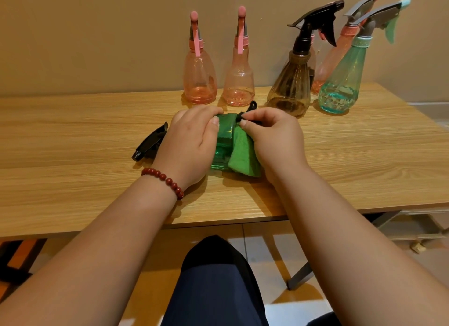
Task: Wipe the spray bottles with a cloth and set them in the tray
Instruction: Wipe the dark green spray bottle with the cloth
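A green spray bottle (222, 147) lies on its side at the middle of the wooden table (73, 131), its black trigger head (149, 142) pointing left. My left hand (192, 143) grips the bottle's body. My right hand (274, 138) holds a green cloth (243, 153) with a black loop against the bottle. Behind them stand two pink spray bottles (199, 65) (239, 63), a brown one with a black trigger (291, 82), a teal one (340, 82) and another pink one (332, 55) partly hidden behind it. No tray is in view.
The standing bottles line the table's far edge against the beige wall. The table's near edge runs just above my dark-clad knee (216, 284). A metal table leg (301, 274) slants down at the right.
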Available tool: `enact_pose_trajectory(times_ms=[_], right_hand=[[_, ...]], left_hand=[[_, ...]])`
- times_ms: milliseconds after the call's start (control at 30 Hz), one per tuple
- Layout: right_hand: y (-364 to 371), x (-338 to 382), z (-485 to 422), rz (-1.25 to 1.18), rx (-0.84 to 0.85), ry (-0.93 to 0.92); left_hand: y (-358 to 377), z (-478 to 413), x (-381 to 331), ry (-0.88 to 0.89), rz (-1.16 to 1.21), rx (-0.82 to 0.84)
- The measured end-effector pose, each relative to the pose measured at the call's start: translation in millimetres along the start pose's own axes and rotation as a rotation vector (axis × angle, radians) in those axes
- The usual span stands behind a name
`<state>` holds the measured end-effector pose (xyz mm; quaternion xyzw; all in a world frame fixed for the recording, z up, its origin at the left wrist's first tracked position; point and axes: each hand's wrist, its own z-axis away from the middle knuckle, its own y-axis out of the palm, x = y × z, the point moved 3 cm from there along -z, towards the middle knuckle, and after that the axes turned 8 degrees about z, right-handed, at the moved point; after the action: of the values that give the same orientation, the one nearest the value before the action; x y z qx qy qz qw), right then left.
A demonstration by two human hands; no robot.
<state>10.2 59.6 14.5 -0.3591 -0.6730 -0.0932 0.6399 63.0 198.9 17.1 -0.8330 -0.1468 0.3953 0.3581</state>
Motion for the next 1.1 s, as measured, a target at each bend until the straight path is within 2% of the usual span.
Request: enact_pose_trajectory(times_ms=[100,300,500,733,833,967,1100], right_hand=[[3,-5,-7,0.06,0.014,0.041],[2,5,-13,-0.003,-0.055,-0.054],[4,-12,-20,0.062,0.052,0.112],[-3,6,-5,-0.081,0.022,-0.026],[-6,5,5,-0.123,0.103,-0.022],[-12,0,23,-0.025,0.225,-0.095],[-20,-3,32,0.041,0.284,-0.086]], left_hand=[[0,0,0,0.009,0.0,-0.007],[-2,-2,2,0.0,0.045,-0.021],[-1,0,0,0.008,0.037,-0.016],[-3,-1,0,-0.008,0.034,-0.022],[-3,-2,-1,-0.023,0.029,-0.017],[-4,-3,-3,-0.02,0.022,-0.016],[-2,-4,-4,-0.024,-0.014,0.0]])
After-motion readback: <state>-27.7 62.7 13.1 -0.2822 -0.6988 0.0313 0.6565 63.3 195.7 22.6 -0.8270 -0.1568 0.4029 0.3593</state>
